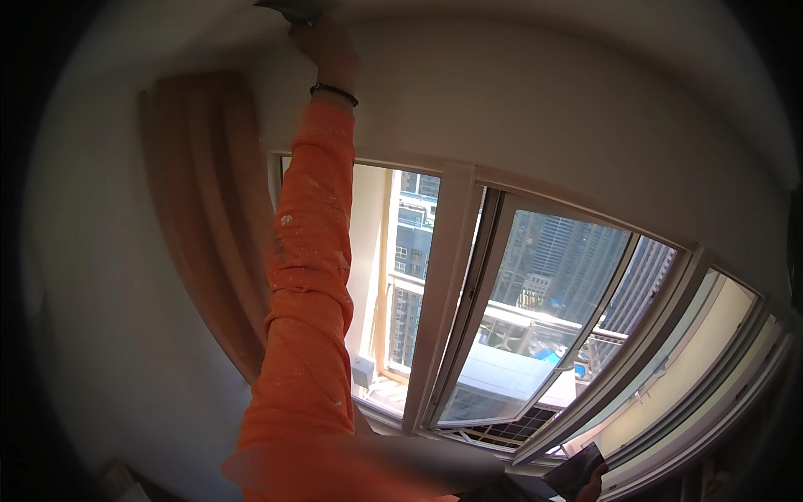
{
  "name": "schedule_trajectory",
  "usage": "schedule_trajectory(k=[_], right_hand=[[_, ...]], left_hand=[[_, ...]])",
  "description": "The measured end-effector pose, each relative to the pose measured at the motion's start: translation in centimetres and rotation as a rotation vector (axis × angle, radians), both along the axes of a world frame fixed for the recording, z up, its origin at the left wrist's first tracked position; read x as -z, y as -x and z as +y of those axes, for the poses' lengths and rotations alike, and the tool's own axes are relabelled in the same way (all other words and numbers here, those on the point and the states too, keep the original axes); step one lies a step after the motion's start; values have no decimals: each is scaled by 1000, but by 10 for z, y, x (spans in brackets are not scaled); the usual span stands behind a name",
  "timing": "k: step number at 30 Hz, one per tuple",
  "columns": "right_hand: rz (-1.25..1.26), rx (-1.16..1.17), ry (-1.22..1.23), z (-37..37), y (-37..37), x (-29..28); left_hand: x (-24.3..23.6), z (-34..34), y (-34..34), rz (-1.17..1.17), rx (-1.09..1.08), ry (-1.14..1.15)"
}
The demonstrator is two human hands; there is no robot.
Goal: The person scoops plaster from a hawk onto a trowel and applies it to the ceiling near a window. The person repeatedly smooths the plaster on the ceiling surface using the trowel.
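My left hand, at the end of a raised orange sleeve flecked with white, grips a grey flat-bladed tool up against the ceiling. Its fingers are wrapped round the tool. At the lower right my right hand holds a dark, flat metal tool, partly cut off by the frame's edge. A blurred grey shape across the bottom centre is too indistinct to make out.
A pale wall with a long brown curtain stands at the left. Ahead are sliding window frames and a tilted open pane, with a railing and tall buildings outside. More window frames curve along the right.
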State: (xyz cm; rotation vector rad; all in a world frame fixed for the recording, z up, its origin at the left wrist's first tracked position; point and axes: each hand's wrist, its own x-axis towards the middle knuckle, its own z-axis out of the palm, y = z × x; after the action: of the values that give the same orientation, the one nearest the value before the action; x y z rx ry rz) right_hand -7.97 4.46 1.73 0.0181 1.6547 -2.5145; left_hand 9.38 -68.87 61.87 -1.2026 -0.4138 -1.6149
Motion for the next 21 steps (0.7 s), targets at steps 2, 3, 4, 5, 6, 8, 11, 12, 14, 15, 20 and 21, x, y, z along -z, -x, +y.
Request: schedule_trajectory(k=[2,3,4,5,6,8,11,12,14,15,20,21], right_hand=[[1,44,9,18,-3,5],[5,38,21,24,-1,7],[7,36,29,29,1,9],[7,36,40,35,2,12],[4,52,47,43,1,14],[-5,74,55,56,-1,19],[-12,67,71,63,0,24],[-14,58,72,63,0,25],[-14,38,86,60,2,26],[-8,30,86,57,3,24],[-1,-3,80,41,7,21],[0,-6,81,36,8,20]], left_hand=[[6,83,42,-245,-653,-244],[4,106,44,-236,-770,-227],[4,126,48,-227,-884,-219],[4,147,57,-219,-993,-207],[8,191,76,-218,-1178,-296],[18,305,111,-211,-1553,-475],[28,374,144,-185,-1574,-450],[35,387,151,-171,-1593,-430],[40,379,156,-119,-1641,-421],[45,356,165,-81,-1668,-429],[85,266,101,-178,-1440,-343],[84,225,84,-203,-1363,-425]])
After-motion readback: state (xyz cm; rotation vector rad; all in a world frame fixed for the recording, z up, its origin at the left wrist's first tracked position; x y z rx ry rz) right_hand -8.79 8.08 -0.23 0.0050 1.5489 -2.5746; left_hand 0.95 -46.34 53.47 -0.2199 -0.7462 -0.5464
